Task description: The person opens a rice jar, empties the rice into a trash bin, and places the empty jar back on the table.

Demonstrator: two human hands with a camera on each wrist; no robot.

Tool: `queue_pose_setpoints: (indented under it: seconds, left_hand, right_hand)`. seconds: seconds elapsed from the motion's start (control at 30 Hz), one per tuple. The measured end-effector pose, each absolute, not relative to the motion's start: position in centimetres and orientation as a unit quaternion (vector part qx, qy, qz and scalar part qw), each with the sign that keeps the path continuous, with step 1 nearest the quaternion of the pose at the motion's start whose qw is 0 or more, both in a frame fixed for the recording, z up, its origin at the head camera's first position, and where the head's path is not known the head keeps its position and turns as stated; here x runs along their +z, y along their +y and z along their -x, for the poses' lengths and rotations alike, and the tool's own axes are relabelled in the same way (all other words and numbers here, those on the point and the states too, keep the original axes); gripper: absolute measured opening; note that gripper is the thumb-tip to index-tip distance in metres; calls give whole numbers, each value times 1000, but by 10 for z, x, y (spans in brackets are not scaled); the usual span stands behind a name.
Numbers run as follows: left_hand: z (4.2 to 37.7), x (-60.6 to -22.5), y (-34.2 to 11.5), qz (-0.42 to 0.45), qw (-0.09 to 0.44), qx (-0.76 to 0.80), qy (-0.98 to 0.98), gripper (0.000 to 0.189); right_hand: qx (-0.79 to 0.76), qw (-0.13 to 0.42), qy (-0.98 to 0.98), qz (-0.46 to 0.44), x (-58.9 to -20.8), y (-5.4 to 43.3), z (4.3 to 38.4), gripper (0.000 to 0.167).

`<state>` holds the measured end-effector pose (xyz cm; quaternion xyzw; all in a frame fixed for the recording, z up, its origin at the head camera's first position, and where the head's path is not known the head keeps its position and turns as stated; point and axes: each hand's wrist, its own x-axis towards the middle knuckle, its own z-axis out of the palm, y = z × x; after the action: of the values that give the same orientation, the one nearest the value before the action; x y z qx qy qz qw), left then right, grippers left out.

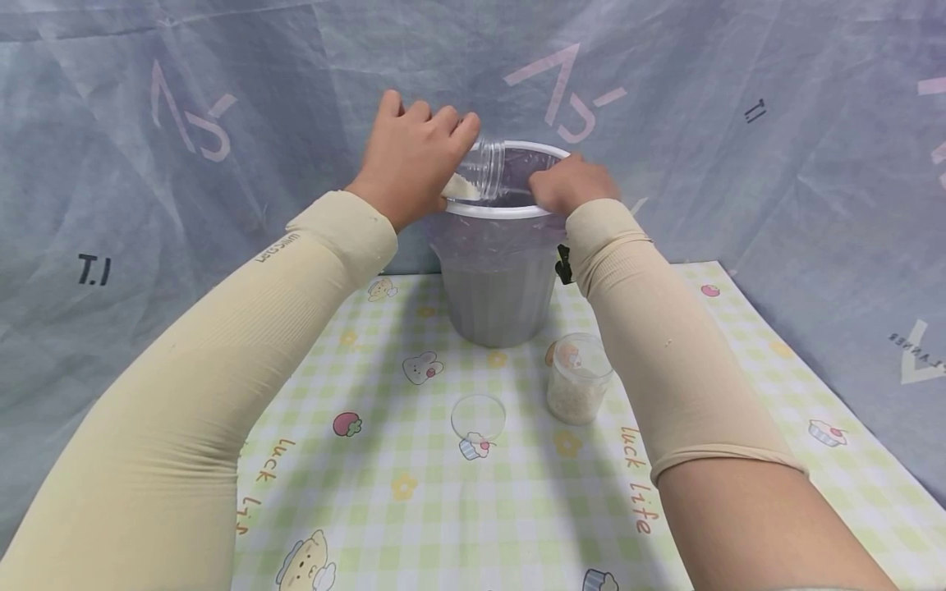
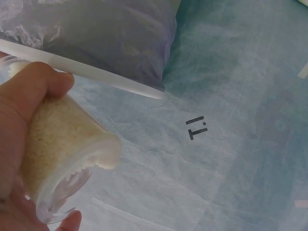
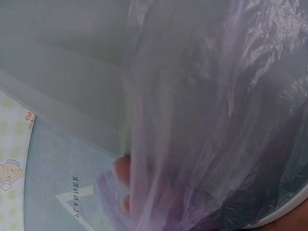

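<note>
A grey trash can (image 1: 497,300) with a white rim (image 1: 502,213) and a thin purple bag (image 1: 488,240) folded over it stands at the back of the table. My left hand (image 1: 421,156) grips a clear jar (image 1: 488,164) of white grains that look like rice (image 2: 62,139). The jar lies tilted, its mouth over the rim toward the can's inside. On the opposite side, my right hand (image 1: 576,182) holds the can's rim. In the right wrist view, its fingers (image 3: 123,172) show partly through the bag film.
A second clear jar (image 1: 579,382) with white grains stands right of centre, in front of the can. Left of it lies a clear round lid (image 1: 479,419) on the checkered tablecloth (image 1: 443,525). Grey-blue sheeting (image 1: 281,123) hangs behind and along the sides.
</note>
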<state>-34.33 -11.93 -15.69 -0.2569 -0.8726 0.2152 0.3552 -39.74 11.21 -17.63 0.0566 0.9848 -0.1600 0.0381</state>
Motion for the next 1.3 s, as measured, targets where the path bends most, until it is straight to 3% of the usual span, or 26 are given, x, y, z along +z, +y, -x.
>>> queue_pose_setpoints:
  seconds: [1.3]
  left_hand:
    - [346, -155, -117, 270, 350, 229, -867, 68]
  right_hand:
    - [-166, 28, 984, -63, -178, 111, 400, 87]
